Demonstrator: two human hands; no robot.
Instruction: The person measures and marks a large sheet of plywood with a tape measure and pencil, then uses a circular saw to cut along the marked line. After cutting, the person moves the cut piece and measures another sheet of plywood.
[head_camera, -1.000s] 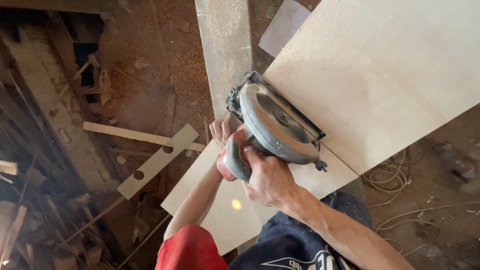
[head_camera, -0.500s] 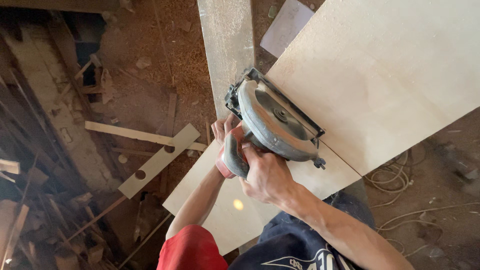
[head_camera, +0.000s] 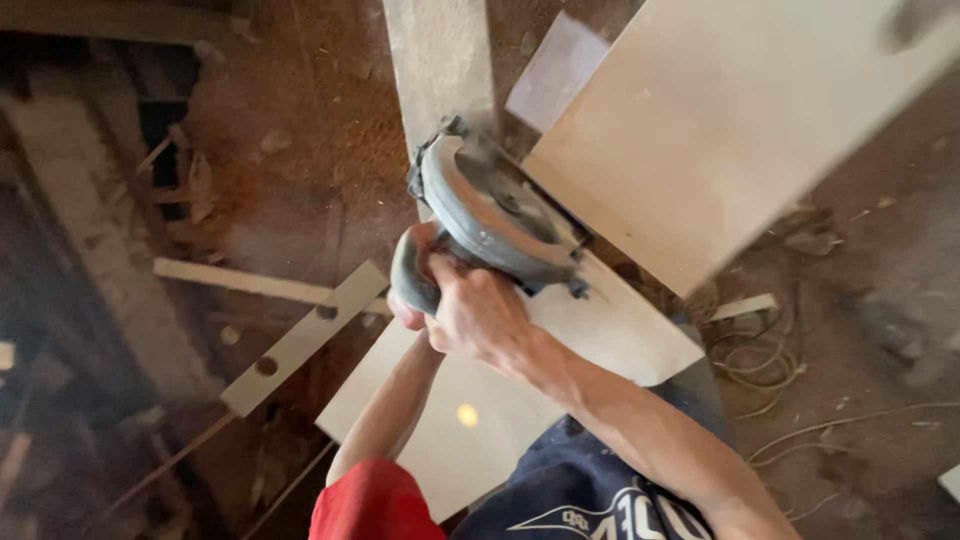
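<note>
Right hand (head_camera: 478, 318) clenched round the grey handle of the circular saw (head_camera: 492, 212), knuckles up, forearm running back toward the lower right. Left hand (head_camera: 408, 312) mostly hidden under the handle; looks wrapped on the same grip from below, but fingers not clear. A two-handed hold probably steadies the saw on the board.

Saw sits on the pale board (head_camera: 600, 330), near its upper edge, guard tilted toward the camera, blade itself not visible. Bigger pale panel (head_camera: 740, 140) lies just beside the saw to the upper right, its lower-left edge close to the guard; a dark gap shows between the panel and the near board. Narrow plank (head_camera: 440, 60) runs away from the saw toward the top.

Left of the board: a strip with holes (head_camera: 300, 340) and a thin slat (head_camera: 240, 282) on the dusty floor (head_camera: 330, 130), near but apart from the hands. Loose cables (head_camera: 760, 350) coil to the right, close to the board's corner. Open floor lies up-left; right side crowded by panel and cables. Scrap wood piled at far left, blurred.
</note>
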